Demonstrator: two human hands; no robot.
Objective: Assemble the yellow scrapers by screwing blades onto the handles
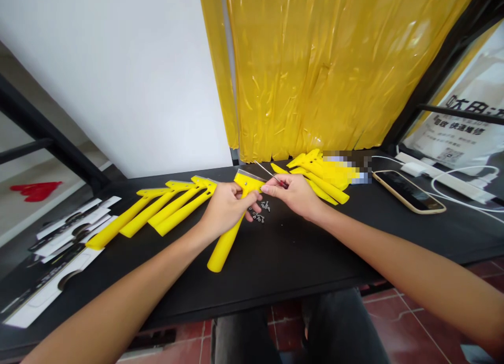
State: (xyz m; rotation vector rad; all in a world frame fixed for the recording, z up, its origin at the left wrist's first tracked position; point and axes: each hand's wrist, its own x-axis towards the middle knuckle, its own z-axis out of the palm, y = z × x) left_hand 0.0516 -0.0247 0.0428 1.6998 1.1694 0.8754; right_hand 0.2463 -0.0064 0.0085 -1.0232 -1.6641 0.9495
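Observation:
In front of me, my left hand (228, 204) is closed around the neck of a yellow scraper (224, 248), whose handle points down toward the table's front edge. A blade strip runs along the top of its head. My right hand (297, 192) grips a thin screwdriver (264, 167) with a dark red handle; its shaft slants up and left, past the scraper head. My right fingertips are close to or touching the head's right end. Small metal screws and nuts (260, 217) lie on the black table just right of my left fingers.
Several yellow scrapers (173, 212) lie in a row at left, beside stacked white-and-black packages (59, 285). More yellow scraper parts (315, 175) are piled behind my right hand. A phone (409, 191), white cables and a power strip (452, 180) occupy the right. A yellow plastic curtain (307, 75) hangs behind.

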